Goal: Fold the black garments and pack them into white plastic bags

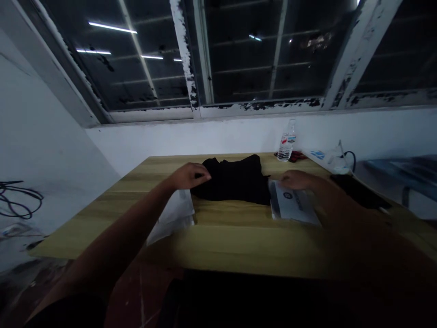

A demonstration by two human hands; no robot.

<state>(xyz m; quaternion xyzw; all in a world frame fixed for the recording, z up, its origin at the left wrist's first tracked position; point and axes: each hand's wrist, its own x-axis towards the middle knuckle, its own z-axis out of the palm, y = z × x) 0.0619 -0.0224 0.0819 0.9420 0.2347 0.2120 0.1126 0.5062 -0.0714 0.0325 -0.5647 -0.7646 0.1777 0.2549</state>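
A dark black garment (pixel 235 180) lies spread on the wooden table, somewhat crumpled along its far edge. My left hand (pixel 191 176) is closed at the garment's left side, thumb and fingers pinched on its edge. On the right, my right hand (pixel 296 179) has its fingers curled on the upper edge of a clear plastic bag (pixel 294 202) with dark print and a round mark. This bag lies beside the garment's right edge. White plastic packets (pixel 175 212) rest under my left forearm, partly hidden by it.
The wooden table (pixel 218 248) stands against a white wall below windows. At the back right are a water bottle (pixel 286 143), a red and black cloth (pixel 297 156) and a black flat object (pixel 358 190). Coiled black cables (pixel 20 198) hang at the left.
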